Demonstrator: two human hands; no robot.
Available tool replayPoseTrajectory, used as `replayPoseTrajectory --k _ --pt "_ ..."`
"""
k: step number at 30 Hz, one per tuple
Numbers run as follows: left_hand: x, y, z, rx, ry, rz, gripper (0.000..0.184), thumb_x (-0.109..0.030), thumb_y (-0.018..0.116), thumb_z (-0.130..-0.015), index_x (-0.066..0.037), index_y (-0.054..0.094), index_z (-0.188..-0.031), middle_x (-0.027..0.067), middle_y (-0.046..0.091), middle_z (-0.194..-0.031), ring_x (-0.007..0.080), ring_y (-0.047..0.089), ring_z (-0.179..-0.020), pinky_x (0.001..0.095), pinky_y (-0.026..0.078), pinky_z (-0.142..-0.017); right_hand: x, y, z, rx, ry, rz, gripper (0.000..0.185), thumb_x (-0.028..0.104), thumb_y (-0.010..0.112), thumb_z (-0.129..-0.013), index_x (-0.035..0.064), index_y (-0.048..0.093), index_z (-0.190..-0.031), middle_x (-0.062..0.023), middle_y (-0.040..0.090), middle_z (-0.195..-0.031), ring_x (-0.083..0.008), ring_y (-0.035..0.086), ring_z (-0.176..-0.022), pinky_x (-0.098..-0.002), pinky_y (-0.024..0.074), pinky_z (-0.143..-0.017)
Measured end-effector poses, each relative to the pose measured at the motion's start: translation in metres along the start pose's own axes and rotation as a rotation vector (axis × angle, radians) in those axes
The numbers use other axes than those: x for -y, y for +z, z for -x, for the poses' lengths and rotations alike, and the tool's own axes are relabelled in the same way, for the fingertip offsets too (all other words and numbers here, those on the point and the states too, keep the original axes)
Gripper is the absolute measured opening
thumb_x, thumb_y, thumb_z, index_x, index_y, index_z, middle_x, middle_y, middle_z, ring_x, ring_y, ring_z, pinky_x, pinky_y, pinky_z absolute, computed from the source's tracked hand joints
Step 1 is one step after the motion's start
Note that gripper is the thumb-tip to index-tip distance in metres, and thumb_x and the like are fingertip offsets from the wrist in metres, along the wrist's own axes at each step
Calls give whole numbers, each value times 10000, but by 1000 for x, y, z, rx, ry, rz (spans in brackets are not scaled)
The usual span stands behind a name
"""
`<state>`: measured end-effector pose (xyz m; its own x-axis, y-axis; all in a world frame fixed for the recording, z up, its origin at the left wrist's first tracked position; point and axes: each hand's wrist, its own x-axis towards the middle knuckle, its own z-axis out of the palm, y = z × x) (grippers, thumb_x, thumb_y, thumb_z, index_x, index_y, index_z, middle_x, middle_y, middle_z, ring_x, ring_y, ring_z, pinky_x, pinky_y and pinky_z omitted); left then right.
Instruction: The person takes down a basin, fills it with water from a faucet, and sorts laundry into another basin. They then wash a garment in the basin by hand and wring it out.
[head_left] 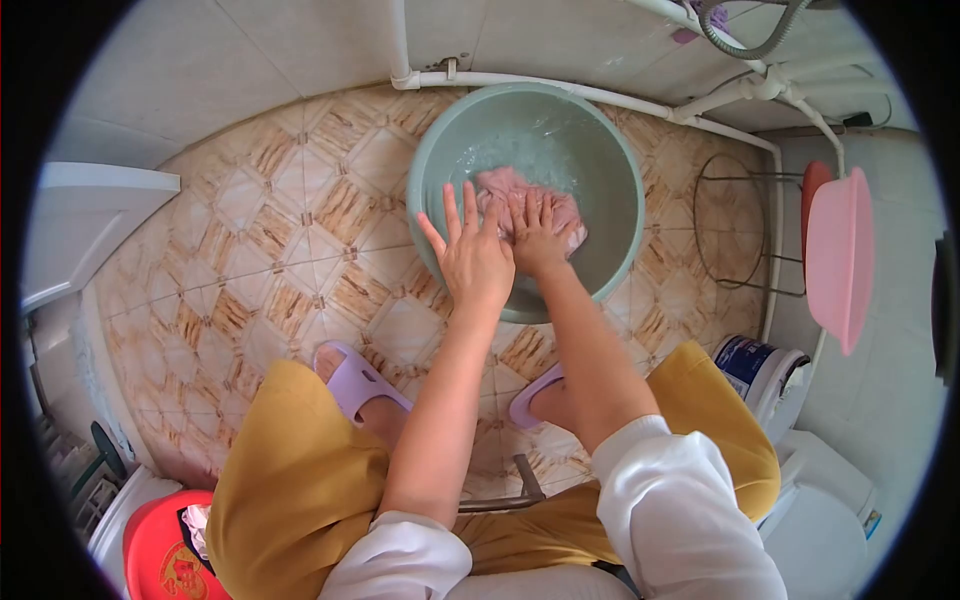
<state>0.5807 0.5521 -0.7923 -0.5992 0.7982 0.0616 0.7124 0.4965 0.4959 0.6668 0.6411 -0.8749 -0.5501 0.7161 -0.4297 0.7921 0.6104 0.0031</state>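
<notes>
A wet pink cloth (512,187) lies bunched in the green-grey basin (622,200) on the tiled floor. My left hand (474,255) is over the basin's near left side, palm down with fingers spread, beside the cloth; whether it touches the cloth I cannot tell. Flat on the cloth's near side rests my right hand (539,238), fingers extended and pressing against it. The two hands are close together, the left thumb side near the right hand. A little water with bubbles shows at the bottom of the basin.
White pipes (545,84) run along the wall behind the basin. To the right are a wire rack (735,180), a pink basin (842,262) on edge and a white bucket (765,375). A red basin (150,545) stands at lower left, below a white door (100,225).
</notes>
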Motion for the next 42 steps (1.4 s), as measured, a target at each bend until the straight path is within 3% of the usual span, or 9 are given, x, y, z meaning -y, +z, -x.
replayPoseTrajectory --k 3,7,14,18,22,24,31,36,42 --pt "0 0 0 -40 -34 10 402 -99 568 -728 -89 609 -1128 123 372 -1399 293 153 -1375 576 -45 -1069 -16 -35 -8 54 -110 -107 592 410 497 -847 233 321 -1384 -134 274 -1440 -332 269 -1322 -670 214 -977" --pt "9 3 2 -26 -105 -51 374 -119 614 -713 -44 620 -1080 139 351 -1408 282 147 -1377 603 -41 -1059 -69 -14 -36 -530 268 -541 348 247 582 -781 80 604 -1085 -162 585 -1069 -357 539 -1025 -423 412 -914" --pt "10 6 3 111 -139 -159 367 -163 556 -748 -71 638 -1093 111 286 -1452 257 90 -1392 595 -66 -1057 -65 54 -56 -161 525 -1315 283 120 682 -663 55 643 -935 -131 597 -982 -333 536 -990 -375 429 -847" --pt "10 5 2 180 -191 -167 372 -181 561 -751 -77 638 -1099 110 237 -1471 257 72 -1394 578 -40 -1070 -6 -31 3 -792 148 -729 202 44 640 -633 75 599 -828 -77 564 -965 -295 515 -950 -427 401 -810" --pt "11 5 4 -9 -166 -79 482 -130 561 -739 -90 543 -1219 118 178 -1487 275 95 -1389 529 37 -1093 10 -38 26 -683 -43 -367 318 88 649 -688 103 578 -997 -73 526 -1135 -279 469 -1095 -534 369 -851" --pt "10 4 4 -72 -173 -28 539 -105 562 -731 -98 499 -1266 120 162 -1491 281 103 -1387 513 61 -1098 16 -32 33 -260 -149 -398 458 142 613 -768 176 484 -1206 -73 430 -1312 -272 364 -1242 -640 302 -906" --pt "21 4 6 -74 -274 -102 617 -61 574 -713 -118 441 -1313 89 143 -1500 283 102 -1387 499 88 -1100 -3 -2 3 -210 -163 -11 579 290 633 -772 251 414 -1307 -60 276 -1447 -265 252 -1325 -650 285 -960" --pt "21 4 5 -43 -297 -102 599 -73 588 -709 -114 463 -1294 76 126 -1504 277 99 -1387 493 112 -1099 -27 -46 -13 13 86 -882 581 352 703 -713 92 519 -1200 -142 573 -1174 -312 561 -1048 -426 460 -861" --pt "20 2 2 -79 -306 -43 427 -68 601 -698 -89 583 -1125 74 141 -1500 281 124 -1380 497 147 -1090 -33 -20 13 -261 -16 -524 328 256 696 -716 39 577 -932 -123 644 -879 -313 609 -801 -399 468 -742"
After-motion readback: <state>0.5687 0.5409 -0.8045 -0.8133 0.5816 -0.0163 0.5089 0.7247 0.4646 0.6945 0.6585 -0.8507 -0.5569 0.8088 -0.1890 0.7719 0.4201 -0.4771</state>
